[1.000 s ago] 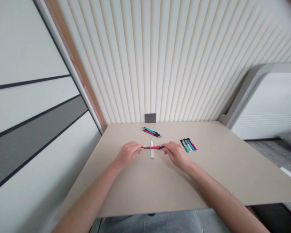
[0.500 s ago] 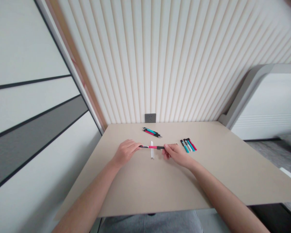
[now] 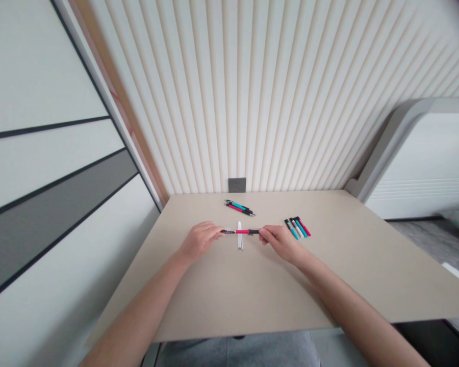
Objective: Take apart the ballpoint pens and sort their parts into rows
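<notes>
A red and black pen (image 3: 242,232) is held level between my two hands, above the table. My left hand (image 3: 199,241) pinches its black left end. The black right end is gripped by my right hand (image 3: 278,240), thumb on the near side. Beneath the pen lie several thin white sticks (image 3: 239,244), partly covered by it. To the right of my right hand, several short tubes (image 3: 298,228) with black ends, in teal, white and red, lie side by side.
Farther back on the beige table (image 3: 229,300) lie a teal pen (image 3: 237,205) and a red pen (image 3: 237,207), both with black parts. A dark wall socket (image 3: 237,184) sits on the ribbed wall behind. A white panelled cabinet (image 3: 80,229) stands at the left.
The fingers of my right hand have curled in closer around the pen's black end. Both hands and the pen stay in nearly the same place.
</notes>
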`<state>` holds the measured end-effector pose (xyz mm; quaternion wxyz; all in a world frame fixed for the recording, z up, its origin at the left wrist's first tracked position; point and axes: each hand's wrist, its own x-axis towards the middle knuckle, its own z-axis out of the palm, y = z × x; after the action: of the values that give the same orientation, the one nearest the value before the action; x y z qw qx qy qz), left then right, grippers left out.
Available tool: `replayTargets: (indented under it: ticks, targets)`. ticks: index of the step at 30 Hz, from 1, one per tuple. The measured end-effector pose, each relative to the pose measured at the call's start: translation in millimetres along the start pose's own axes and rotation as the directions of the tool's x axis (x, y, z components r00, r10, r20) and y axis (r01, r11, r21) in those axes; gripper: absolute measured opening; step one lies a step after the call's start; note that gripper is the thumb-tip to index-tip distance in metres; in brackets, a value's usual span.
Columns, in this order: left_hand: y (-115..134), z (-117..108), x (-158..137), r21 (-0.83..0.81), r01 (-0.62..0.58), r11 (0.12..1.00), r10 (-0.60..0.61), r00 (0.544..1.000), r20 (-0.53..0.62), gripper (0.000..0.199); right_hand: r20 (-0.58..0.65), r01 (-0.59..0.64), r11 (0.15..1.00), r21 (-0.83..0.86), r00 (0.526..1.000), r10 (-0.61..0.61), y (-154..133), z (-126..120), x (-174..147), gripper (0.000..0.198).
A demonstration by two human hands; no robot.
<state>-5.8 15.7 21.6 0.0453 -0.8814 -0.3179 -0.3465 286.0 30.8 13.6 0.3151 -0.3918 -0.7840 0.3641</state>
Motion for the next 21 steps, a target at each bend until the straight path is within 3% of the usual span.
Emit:
replayTargets:
  ticks: [3, 7, 9, 12, 16, 21]
  targets:
    - [-2, -2, -2, 0.056, -0.027, 0.998, 0.029, 0.999, -0.032, 0.019, 0.173, -0.087, 0.97, 0.229, 0.984, 0.047, -1, 4, 1, 0.053]
    - [-2, -3, -4, 0.104, -0.072, 0.992, 0.078, 0.995, -0.056, 0.02, 0.347, -0.162, 0.88, 0.447, 0.938, -0.004, -8, 5, 0, 0.055]
    - [0, -2, -3, 0.097, -0.067, 0.993, 0.072, 0.996, -0.047, 0.019, 0.302, -0.135, 0.911, 0.389, 0.953, 0.013, -10, 5, 0, 0.052]
    - [4, 1, 0, 0.074, -0.036, 0.997, 0.036, 0.999, 0.004, 0.02, 0.13, -0.011, 0.993, 0.12, 0.992, -0.004, -10, 4, 0, 0.046]
    - [6, 4, 4, 0.033, 0.053, 0.998, -0.055, 0.997, 0.058, 0.024, -0.074, 0.086, 0.974, -0.207, 0.992, -0.103, -10, 5, -1, 0.038]
    - [9, 0, 8, 0.105, 0.094, 0.99, -0.105, 0.988, 0.113, 0.03, -0.086, 0.087, 0.956, -0.281, 0.99, -0.116, -14, 10, -3, 0.032]
